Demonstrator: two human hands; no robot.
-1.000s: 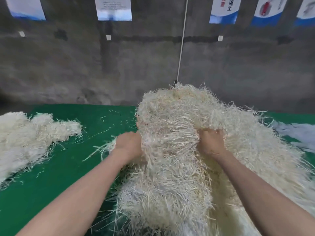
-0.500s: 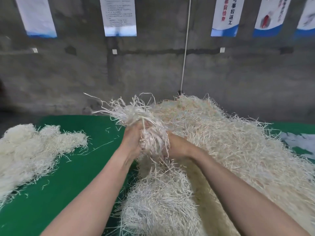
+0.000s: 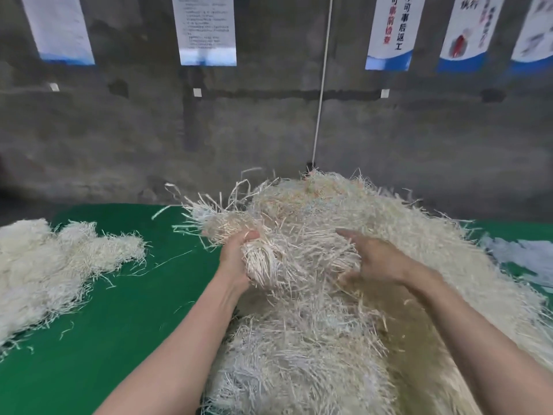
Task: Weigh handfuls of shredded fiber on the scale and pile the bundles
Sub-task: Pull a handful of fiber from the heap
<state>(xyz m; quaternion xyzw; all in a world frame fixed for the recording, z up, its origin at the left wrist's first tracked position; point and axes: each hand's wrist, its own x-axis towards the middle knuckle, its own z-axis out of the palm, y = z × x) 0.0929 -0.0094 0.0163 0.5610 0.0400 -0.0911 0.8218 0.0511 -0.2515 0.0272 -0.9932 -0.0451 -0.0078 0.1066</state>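
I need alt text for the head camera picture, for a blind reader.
A person's left hand grips a handful of shredded fiber at a large heap, while the open right hand touches the heap. A smaller pile lies left on the green table, before a grey wall with posters.

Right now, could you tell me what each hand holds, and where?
The left hand grips a fiber bundle near its lower end; the right hand holds nothing.
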